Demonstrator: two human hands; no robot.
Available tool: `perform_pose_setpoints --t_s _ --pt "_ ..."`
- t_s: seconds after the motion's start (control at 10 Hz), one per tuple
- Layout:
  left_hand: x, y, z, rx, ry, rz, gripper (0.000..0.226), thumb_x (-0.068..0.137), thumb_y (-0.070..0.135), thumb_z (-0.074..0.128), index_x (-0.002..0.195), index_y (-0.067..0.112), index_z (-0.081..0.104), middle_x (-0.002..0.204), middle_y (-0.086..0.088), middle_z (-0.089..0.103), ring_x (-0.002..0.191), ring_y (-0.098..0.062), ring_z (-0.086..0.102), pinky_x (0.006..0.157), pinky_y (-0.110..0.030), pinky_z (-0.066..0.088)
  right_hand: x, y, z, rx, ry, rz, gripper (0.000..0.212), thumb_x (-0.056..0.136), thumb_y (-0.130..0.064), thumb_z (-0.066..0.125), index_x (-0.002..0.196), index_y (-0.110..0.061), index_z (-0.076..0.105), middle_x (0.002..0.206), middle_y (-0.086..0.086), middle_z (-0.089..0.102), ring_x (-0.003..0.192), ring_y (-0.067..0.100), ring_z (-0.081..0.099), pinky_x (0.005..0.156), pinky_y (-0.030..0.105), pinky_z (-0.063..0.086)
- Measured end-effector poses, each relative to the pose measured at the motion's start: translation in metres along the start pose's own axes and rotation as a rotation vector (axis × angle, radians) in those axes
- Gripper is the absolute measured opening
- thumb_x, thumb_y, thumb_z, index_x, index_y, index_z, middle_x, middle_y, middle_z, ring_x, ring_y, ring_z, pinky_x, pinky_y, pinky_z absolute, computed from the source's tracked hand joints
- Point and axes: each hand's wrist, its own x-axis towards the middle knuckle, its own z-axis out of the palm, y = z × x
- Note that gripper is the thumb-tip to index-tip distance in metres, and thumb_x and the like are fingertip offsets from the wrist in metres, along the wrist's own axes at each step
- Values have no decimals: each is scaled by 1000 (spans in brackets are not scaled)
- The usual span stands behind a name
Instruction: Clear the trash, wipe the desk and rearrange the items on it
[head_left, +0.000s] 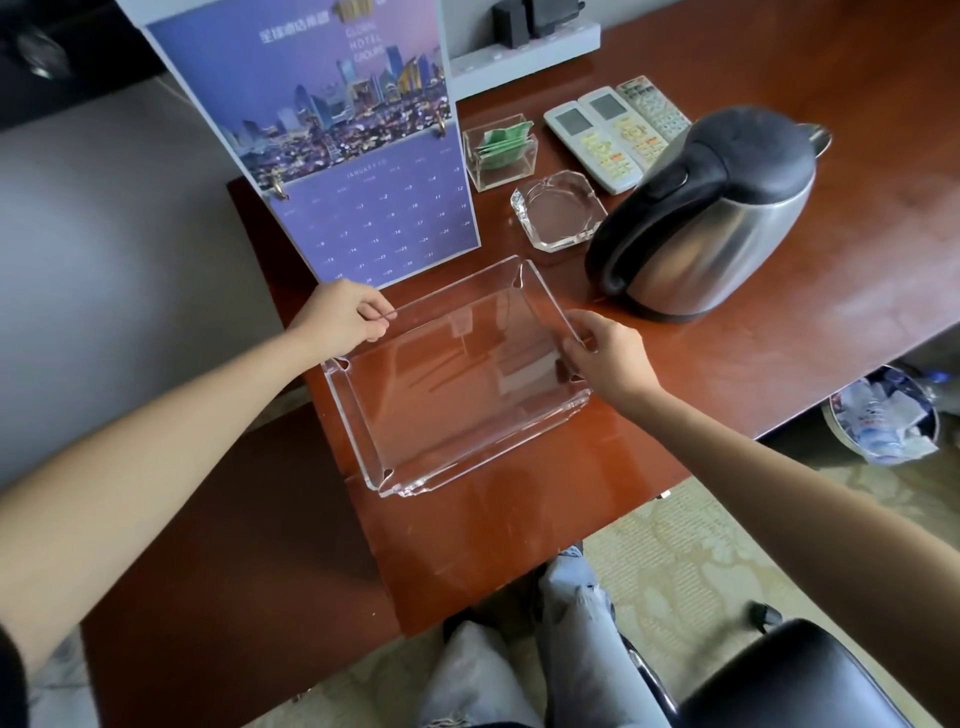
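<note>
Tray (483, 449), clear acrylic, sits on worktop (779, 312) near the front edge. Our L grip (340, 317) pinches its L wall, our R grip (608, 358) pinches its R wall, fingers curled over both rims. Calendar (363, 156) stands just behind the tray. Ashtray (558, 210), box w/ green packets (501, 150) and 3 remotes (608, 135) lie further back, kettle (717, 218) to the R. Bin (883, 415) w/ trash is on the floor.

Grey wall (130, 218), patterned beige carpet (727, 551), black chair (810, 675), reddish wooden desk (841, 234)
</note>
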Motion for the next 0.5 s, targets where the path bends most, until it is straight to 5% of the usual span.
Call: perform_pose_setpoints --t_s 0.2,0.3,0.4,0.5 --pt "-9 9 -2 150 36 96 19 87 11 59 104 14 65 101 -3 66 89 -17 61 80 -26 46 2 0 -5 -20 -33 16 27 90 -16 53 116 -17 59 92 0 63 81 18 60 71 22 41" --pt "-23 28 -2 311 100 181 23 91 19 51 113 18 61 109 3 63 93 -15 57 78 -30 47 2 6 -11 -202 -60 -77 29 93 -19 47 120 -12 55 110 9 61 97 27 57 79 30 41" --pt "-44 49 6 431 62 303 28 93 26 46 118 26 58 114 7 62 103 -13 54 73 -28 44 -7 9 -20 -346 -63 -205 30 95 -26 45 120 -14 53 105 10 57 97 31 54 78 39 48" --pt "-74 62 22 519 -56 346 35 95 30 41 130 30 48 127 11 55 119 -11 46 85 -32 44 -25 12 -25 -475 -55 -408 28 94 -27 49 118 -14 56 95 9 57 86 32 56 64 43 53"
